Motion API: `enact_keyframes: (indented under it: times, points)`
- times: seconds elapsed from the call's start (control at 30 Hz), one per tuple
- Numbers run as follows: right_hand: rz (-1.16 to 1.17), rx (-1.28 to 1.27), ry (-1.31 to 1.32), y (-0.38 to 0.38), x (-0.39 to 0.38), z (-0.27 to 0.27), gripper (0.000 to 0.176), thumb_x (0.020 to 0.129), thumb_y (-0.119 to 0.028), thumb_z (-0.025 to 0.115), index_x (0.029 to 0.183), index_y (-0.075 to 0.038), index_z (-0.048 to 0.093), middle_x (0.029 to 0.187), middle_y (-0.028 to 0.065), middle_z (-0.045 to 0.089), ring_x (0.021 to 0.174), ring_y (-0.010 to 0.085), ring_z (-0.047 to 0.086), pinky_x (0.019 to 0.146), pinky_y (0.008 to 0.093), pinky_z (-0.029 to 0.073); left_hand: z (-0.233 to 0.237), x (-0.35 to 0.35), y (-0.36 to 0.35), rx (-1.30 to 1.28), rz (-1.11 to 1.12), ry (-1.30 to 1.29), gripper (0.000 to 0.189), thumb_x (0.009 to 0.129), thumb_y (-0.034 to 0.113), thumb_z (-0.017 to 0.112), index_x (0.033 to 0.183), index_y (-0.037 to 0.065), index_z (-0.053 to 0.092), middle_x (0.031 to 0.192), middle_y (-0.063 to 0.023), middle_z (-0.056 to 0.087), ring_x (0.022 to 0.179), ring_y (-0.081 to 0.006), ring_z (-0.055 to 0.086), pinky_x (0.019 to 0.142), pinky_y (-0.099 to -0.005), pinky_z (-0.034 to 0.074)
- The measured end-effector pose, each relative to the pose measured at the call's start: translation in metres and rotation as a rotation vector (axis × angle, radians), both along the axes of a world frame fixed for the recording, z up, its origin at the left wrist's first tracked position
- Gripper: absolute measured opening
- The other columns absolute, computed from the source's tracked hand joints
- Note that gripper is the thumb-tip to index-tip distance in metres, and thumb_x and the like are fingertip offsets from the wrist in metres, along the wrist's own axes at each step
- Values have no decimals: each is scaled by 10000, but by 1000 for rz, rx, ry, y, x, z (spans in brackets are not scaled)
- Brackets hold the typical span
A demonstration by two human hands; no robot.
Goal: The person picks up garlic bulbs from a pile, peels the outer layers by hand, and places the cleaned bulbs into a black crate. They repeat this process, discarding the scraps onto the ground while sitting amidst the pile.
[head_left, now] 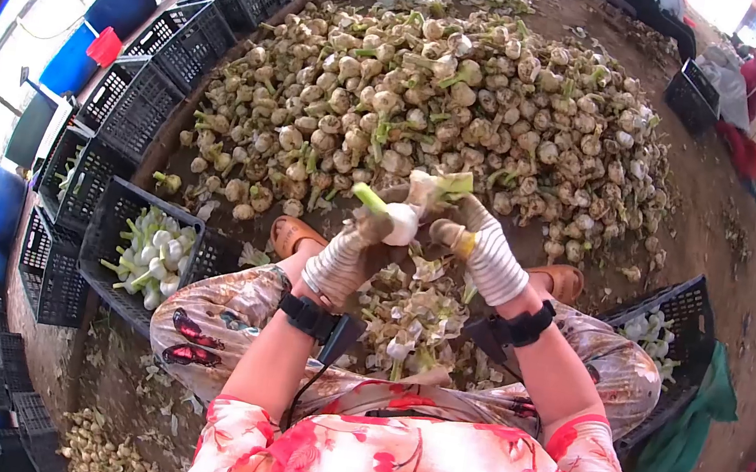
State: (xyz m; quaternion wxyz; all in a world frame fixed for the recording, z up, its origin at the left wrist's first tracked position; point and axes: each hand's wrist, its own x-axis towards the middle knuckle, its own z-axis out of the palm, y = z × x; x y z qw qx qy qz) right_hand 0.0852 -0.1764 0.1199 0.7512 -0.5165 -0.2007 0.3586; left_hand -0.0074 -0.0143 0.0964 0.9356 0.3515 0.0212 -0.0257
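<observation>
My left hand [349, 249], in a striped, soiled glove, is closed round a white peeled garlic bulb [402, 226] whose cut green stem points up to the left. Just right of it, my right hand [484, 249], gloved alike, has its fingers curled in. At its fingertips is a browner garlic bulb [422, 187] with a short green stem; part of the grip is hidden behind the fingers. Below both hands, loose garlic skins [411, 310] lie heaped between my legs. A large pile of unpeeled garlic bulbs [398, 94] rises directly beyond.
At my left knee stands a black crate [117, 272] of peeled bulbs; another crate [691, 314] is at my right knee. Stacked black crates [140, 106] and blue barrels [126, 3] line the left side. A person [656, 10] is at the far right.
</observation>
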Motion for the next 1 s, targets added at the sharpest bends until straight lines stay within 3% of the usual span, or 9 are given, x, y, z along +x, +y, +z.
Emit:
enact_keyframes:
  times: [0.03,0.27,0.33,0.4,0.43,0.47,0.63,0.77,1.0]
  points:
    - [3,47,17,3,-6,3,424,781,-73,620,1168,-10,458,1064,45,546,981,120,491,856,257,401,-1,0,-2,37,-4,24,636,720,372,683,1194,39,419,1041,-81,542,882,-187,556,617,-340,516]
    - [-295,-82,64,15,1,-32,115,800,-30,586,915,-29,590,798,-15,585,665,50,485,580,210,423,-8,2,-3,130,227,186,566,751,416,639,1150,47,482,1005,-61,560,878,-191,579,691,-324,518]
    - [-324,-338,-211,10,17,-69,151,784,-55,578,934,-37,591,817,38,614,657,139,554,593,270,451,-4,1,-4,95,321,159,500,790,378,597,1138,32,499,994,-49,572,877,-180,584,737,-315,519]
    - [143,-889,-1073,-9,27,-108,202,758,-122,576,946,-48,588,829,117,626,708,275,598,632,355,466,-10,4,3,90,358,126,487,798,350,596,1144,23,494,995,-46,577,879,-178,586,763,-318,519]
    - [316,-876,-1092,-19,23,-125,228,754,-186,556,940,-63,603,824,156,628,774,358,592,664,409,464,-17,4,12,61,288,107,469,798,316,605,1153,31,493,998,-52,582,891,-183,585,780,-334,519]
    - [284,-813,-1130,-30,14,-138,233,782,-231,559,938,-67,615,735,125,633,666,283,604,622,360,473,-16,4,13,33,283,90,464,800,305,607,1158,35,490,992,-55,585,890,-188,586,777,-338,519]
    - [36,-444,-250,-9,2,-57,393,808,-343,572,932,30,586,588,103,544,516,158,500,496,323,396,-2,2,2,9,312,63,460,779,217,650,1168,34,486,936,-67,602,843,-177,600,747,-307,506]
    - [-129,-460,-659,8,-10,-19,243,826,-239,572,887,-4,593,598,64,556,528,90,488,478,262,379,-5,7,-15,21,320,7,416,805,127,612,1179,9,475,947,-94,605,853,-201,599,746,-316,507]
    - [61,-231,-196,1,-5,-25,172,827,-180,589,887,-20,604,673,17,588,554,54,513,494,211,428,-11,5,-2,95,320,69,363,806,110,612,1146,34,508,997,-86,596,866,-186,589,762,-289,491]
